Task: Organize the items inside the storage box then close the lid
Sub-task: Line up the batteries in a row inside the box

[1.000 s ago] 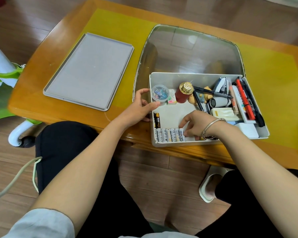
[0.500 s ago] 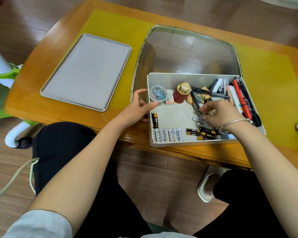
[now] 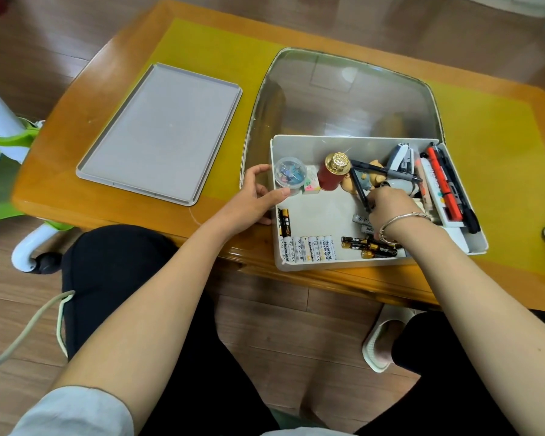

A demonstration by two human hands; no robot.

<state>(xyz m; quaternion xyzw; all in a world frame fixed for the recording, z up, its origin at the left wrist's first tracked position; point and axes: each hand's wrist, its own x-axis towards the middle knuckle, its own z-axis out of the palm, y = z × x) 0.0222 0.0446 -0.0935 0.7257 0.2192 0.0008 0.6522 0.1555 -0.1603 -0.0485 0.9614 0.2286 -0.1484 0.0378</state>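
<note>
From the head view I saw the storage box at centre right of the frame, on the bench near its front edge. My left hand held the box's left wall, thumb curled over the rim. My right hand was inside, its grip pinched on a black pen. White batteries lay in a row along the front wall. The grey lid lay flat at upper left
</note>
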